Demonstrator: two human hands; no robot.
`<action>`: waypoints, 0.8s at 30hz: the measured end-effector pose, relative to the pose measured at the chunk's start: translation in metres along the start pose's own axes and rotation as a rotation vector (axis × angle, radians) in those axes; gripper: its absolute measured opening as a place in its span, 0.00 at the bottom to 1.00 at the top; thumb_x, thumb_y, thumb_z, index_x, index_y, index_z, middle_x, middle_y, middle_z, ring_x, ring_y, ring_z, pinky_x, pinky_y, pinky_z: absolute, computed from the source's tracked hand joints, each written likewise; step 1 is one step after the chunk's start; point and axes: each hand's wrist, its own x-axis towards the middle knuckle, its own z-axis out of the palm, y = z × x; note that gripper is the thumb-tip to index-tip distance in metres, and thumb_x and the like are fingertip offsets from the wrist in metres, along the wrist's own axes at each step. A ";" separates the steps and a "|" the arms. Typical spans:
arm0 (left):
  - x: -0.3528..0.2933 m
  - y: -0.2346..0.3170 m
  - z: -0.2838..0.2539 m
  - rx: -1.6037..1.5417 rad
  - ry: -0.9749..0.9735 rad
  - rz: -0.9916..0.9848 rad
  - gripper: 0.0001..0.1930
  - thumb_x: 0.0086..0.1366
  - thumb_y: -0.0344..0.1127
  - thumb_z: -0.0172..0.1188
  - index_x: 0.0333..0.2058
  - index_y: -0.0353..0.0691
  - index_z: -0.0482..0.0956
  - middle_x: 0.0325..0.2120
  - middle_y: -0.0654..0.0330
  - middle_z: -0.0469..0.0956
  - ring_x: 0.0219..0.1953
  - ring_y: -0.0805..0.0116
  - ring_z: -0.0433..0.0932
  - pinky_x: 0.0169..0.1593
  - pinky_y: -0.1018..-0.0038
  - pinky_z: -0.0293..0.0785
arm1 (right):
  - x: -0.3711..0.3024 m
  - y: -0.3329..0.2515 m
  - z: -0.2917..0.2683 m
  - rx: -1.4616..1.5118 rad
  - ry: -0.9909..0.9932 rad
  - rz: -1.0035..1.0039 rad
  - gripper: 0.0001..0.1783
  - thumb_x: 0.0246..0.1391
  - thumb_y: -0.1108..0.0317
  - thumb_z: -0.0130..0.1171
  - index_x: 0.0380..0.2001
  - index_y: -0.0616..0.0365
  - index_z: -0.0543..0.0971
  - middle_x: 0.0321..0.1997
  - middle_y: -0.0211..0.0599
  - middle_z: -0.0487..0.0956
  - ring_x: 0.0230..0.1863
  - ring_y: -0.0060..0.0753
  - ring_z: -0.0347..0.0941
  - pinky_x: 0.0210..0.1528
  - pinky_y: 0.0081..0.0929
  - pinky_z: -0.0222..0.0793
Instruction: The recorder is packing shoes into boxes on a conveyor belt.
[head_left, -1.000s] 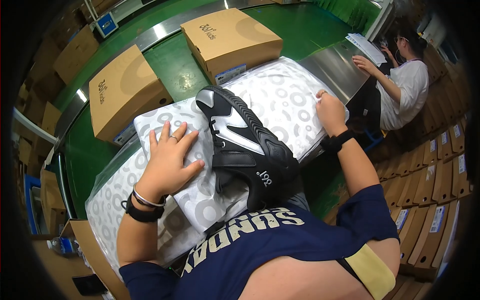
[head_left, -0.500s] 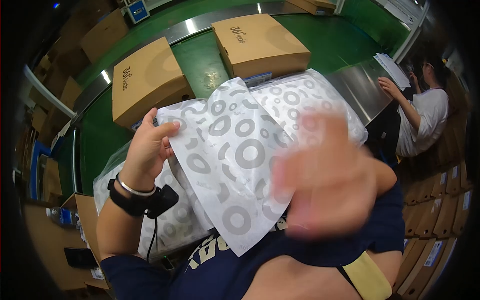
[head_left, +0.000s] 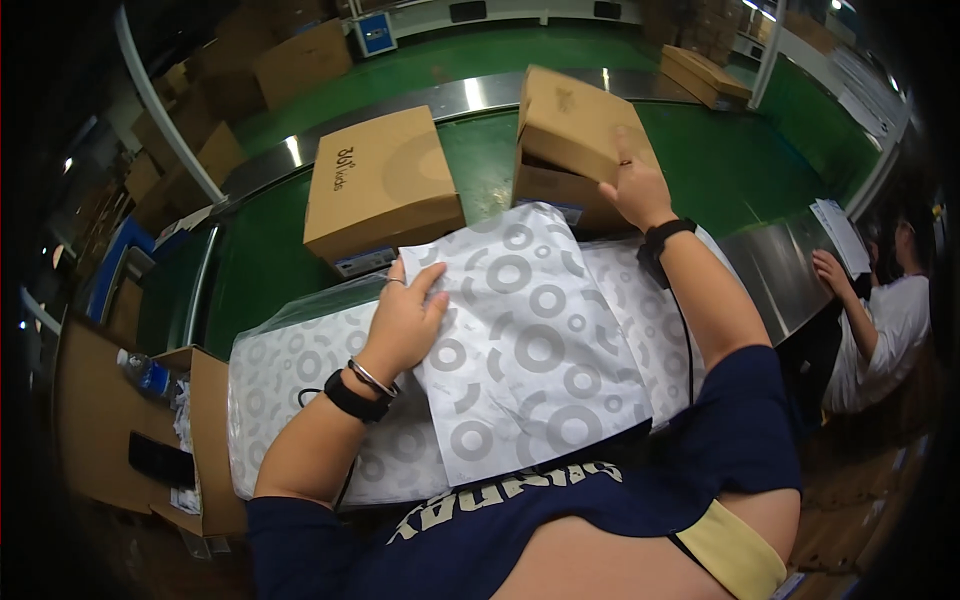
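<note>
Green conveyor belt (head_left: 260,260) under cardboard boxes, left hand (head_left: 405,320) flat on patterned paper (head_left: 530,350), right hand (head_left: 632,185) clasping box lid (head_left: 575,125).

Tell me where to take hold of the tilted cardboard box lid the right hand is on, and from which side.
Grip the lid at its near right edge, coming from the right side, where the right hand already rests. It is tilted up off the box base, so that raised edge is free to pinch. The left side sits close to the closed cardboard box.
</note>
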 end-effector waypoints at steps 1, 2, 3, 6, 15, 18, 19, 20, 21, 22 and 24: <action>0.000 -0.002 0.000 0.017 -0.002 0.002 0.18 0.54 0.34 0.51 0.46 0.39 0.70 0.50 0.40 0.59 0.49 0.44 0.62 0.53 0.64 0.59 | 0.002 -0.011 -0.009 0.136 0.171 0.119 0.46 0.42 0.55 0.58 0.60 0.53 0.46 0.40 0.55 0.71 0.41 0.53 0.68 0.42 0.34 0.66; 0.000 -0.001 0.001 0.029 -0.011 0.008 0.19 0.53 0.37 0.52 0.46 0.42 0.70 0.50 0.36 0.57 0.47 0.41 0.63 0.51 0.62 0.61 | 0.002 -0.016 -0.014 0.268 0.338 0.246 0.44 0.45 0.54 0.55 0.60 0.56 0.47 0.36 0.55 0.73 0.35 0.54 0.71 0.38 0.33 0.68; 0.000 0.000 0.001 0.047 -0.007 0.013 0.21 0.53 0.37 0.53 0.47 0.42 0.69 0.48 0.39 0.59 0.45 0.43 0.65 0.50 0.62 0.62 | 0.006 -0.008 -0.014 0.422 0.538 0.251 0.36 0.52 0.52 0.45 0.58 0.58 0.49 0.33 0.51 0.75 0.29 0.51 0.73 0.34 0.36 0.70; 0.005 0.004 -0.003 0.060 -0.022 -0.007 0.22 0.52 0.38 0.53 0.48 0.43 0.68 0.46 0.41 0.61 0.45 0.43 0.65 0.48 0.62 0.63 | 0.014 0.017 -0.016 1.485 0.491 0.671 0.30 0.56 0.51 0.39 0.56 0.58 0.52 0.34 0.46 0.76 0.30 0.46 0.74 0.36 0.38 0.71; -0.022 0.010 -0.016 -0.379 -0.066 -0.218 0.38 0.51 0.35 0.57 0.57 0.35 0.46 0.50 0.44 0.59 0.52 0.53 0.61 0.54 0.65 0.58 | -0.083 -0.021 -0.026 1.368 -0.583 0.669 0.39 0.45 0.37 0.48 0.46 0.60 0.57 0.36 0.44 0.63 0.25 0.36 0.70 0.21 0.32 0.72; -0.068 0.026 -0.011 -1.004 -0.286 -0.515 0.49 0.49 0.32 0.59 0.59 0.37 0.29 0.55 0.51 0.52 0.58 0.62 0.52 0.58 0.68 0.50 | -0.136 -0.043 -0.041 1.192 -1.027 0.187 0.46 0.44 0.58 0.58 0.59 0.64 0.46 0.57 0.43 0.59 0.43 0.30 0.69 0.39 0.28 0.68; -0.076 0.037 -0.012 -1.001 -0.270 -0.527 0.49 0.49 0.32 0.59 0.59 0.37 0.29 0.55 0.51 0.52 0.58 0.62 0.52 0.58 0.68 0.50 | -0.143 -0.064 -0.060 1.290 -1.099 0.138 0.46 0.42 0.61 0.60 0.59 0.64 0.46 0.55 0.41 0.62 0.53 0.30 0.61 0.51 0.26 0.60; -0.083 0.051 -0.014 -1.015 -0.216 -0.485 0.48 0.48 0.31 0.58 0.59 0.37 0.31 0.56 0.51 0.51 0.58 0.62 0.51 0.59 0.68 0.49 | -0.152 -0.075 -0.071 1.477 -1.066 0.251 0.46 0.41 0.64 0.61 0.59 0.63 0.46 0.54 0.40 0.64 0.56 0.31 0.57 0.58 0.25 0.51; -0.082 0.060 -0.018 -1.023 -0.162 -0.433 0.48 0.47 0.30 0.58 0.59 0.37 0.32 0.56 0.51 0.49 0.59 0.61 0.51 0.59 0.68 0.49 | -0.156 -0.081 -0.077 1.483 -1.005 0.272 0.45 0.41 0.64 0.61 0.58 0.63 0.48 0.54 0.40 0.63 0.56 0.31 0.57 0.58 0.26 0.51; -0.078 0.064 -0.025 -1.023 -0.158 -0.431 0.48 0.47 0.30 0.58 0.59 0.37 0.32 0.56 0.51 0.49 0.59 0.61 0.51 0.59 0.68 0.49 | -0.157 -0.087 -0.084 1.489 -0.946 0.292 0.45 0.41 0.65 0.62 0.58 0.63 0.49 0.54 0.40 0.63 0.56 0.31 0.57 0.57 0.26 0.52; -0.053 0.066 -0.044 -1.036 -0.049 -0.216 0.45 0.46 0.30 0.55 0.59 0.37 0.36 0.54 0.51 0.53 0.57 0.61 0.55 0.58 0.68 0.51 | -0.136 -0.093 -0.102 1.538 -0.831 0.229 0.43 0.40 0.65 0.62 0.57 0.62 0.52 0.54 0.39 0.64 0.55 0.31 0.59 0.57 0.27 0.53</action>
